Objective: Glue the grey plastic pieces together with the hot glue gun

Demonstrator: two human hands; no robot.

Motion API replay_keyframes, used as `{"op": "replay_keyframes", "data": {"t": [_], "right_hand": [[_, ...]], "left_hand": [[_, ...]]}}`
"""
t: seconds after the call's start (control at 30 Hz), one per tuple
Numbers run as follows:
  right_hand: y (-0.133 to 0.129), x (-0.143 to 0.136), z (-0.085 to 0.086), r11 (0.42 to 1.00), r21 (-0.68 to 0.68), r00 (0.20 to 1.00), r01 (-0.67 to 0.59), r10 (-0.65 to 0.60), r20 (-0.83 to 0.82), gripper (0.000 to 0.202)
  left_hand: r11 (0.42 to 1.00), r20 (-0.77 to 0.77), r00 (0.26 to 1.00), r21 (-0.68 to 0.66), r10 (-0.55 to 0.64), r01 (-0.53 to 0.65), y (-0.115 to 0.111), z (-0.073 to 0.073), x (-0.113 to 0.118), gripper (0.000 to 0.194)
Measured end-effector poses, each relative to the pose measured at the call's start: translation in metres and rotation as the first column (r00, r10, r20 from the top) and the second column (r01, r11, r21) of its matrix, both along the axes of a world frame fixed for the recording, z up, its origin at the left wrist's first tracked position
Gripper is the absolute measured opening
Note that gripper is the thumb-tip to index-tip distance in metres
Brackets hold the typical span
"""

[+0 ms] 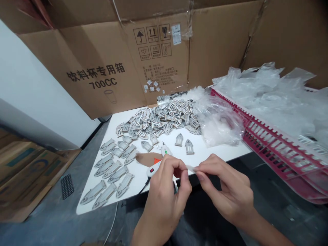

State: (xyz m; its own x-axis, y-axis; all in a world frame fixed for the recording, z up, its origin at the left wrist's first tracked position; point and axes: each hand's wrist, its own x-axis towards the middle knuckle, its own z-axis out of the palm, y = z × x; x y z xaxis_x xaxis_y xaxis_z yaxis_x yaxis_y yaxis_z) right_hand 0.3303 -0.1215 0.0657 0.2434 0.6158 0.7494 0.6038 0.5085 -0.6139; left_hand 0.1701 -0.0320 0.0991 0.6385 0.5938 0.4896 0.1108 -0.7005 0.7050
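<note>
Between my hands, near the table's front edge, is a small thin whitish piece (pixel 191 168); its kind is too small to make out. My left hand (pixel 167 191) pinches its left end between thumb and forefinger. The thumb and fingers of my right hand (pixel 227 188) are closed on the other end. Just behind my left hand lies a white pen-like tool (pixel 165 149) with a pointed tip. Partly covered by that hand is a white handle (pixel 152 170) with a red switch and a black cord. Two flat grey arch-shaped pieces (pixel 189 147) lie beyond my fingers.
A heap of similar grey pieces (pixel 164 118) covers the back of the white table (pixel 87 191), with several laid out in rows at left. A clear plastic bag (pixel 222 126) sits beside a pink basket (pixel 271 143) full of plastic bags. Cardboard (pixel 215 44) walls the back.
</note>
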Motion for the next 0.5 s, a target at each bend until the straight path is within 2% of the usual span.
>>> {"op": "replay_keyframes", "data": {"t": [0.07, 0.17, 0.23, 0.3, 0.37, 0.43, 0.5], "right_hand": [[-0.001, 0.001, -0.001, 0.998, -0.053, 0.994, 0.04, -0.045, -0.099, 0.023], [-0.001, 0.002, 0.0, 0.992, -0.114, 0.978, 0.053, -0.074, -0.193, 0.018], [-0.001, 0.002, 0.001, 0.99, -0.137, 0.97, 0.031, -0.062, -0.233, 0.016], [-0.001, 0.0, 0.004, 0.986, -0.164, 0.954, 0.009, -0.058, -0.295, 0.014], [-0.001, -0.001, 0.006, 0.977, -0.21, 0.912, -0.032, -0.058, -0.406, 0.013], [0.0, -0.001, 0.006, 0.958, -0.265, 0.836, -0.111, -0.054, -0.545, 0.014], [0.0, 0.001, 0.004, 0.935, -0.291, 0.752, -0.201, -0.043, -0.658, 0.018]], "left_hand": [[0.978, 0.028, 1.0, -0.208, -0.011, 0.016, -0.003, 0.0, -0.003, 0.02], [0.866, 0.135, 0.991, -0.495, 0.0, 0.068, -0.006, -0.001, -0.009, 0.033], [0.792, 0.225, 0.974, -0.6, 0.032, 0.112, -0.006, -0.004, -0.013, 0.038], [0.756, 0.256, 0.965, -0.643, 0.059, 0.124, -0.005, -0.006, -0.019, 0.044], [0.768, 0.216, 0.974, -0.634, 0.067, 0.087, -0.005, -0.009, -0.029, 0.049], [0.822, 0.137, 0.989, -0.568, 0.063, 0.027, -0.004, -0.014, -0.048, 0.052], [0.884, 0.05, 0.996, -0.466, 0.075, -0.043, -0.001, -0.022, -0.077, 0.05]]}}
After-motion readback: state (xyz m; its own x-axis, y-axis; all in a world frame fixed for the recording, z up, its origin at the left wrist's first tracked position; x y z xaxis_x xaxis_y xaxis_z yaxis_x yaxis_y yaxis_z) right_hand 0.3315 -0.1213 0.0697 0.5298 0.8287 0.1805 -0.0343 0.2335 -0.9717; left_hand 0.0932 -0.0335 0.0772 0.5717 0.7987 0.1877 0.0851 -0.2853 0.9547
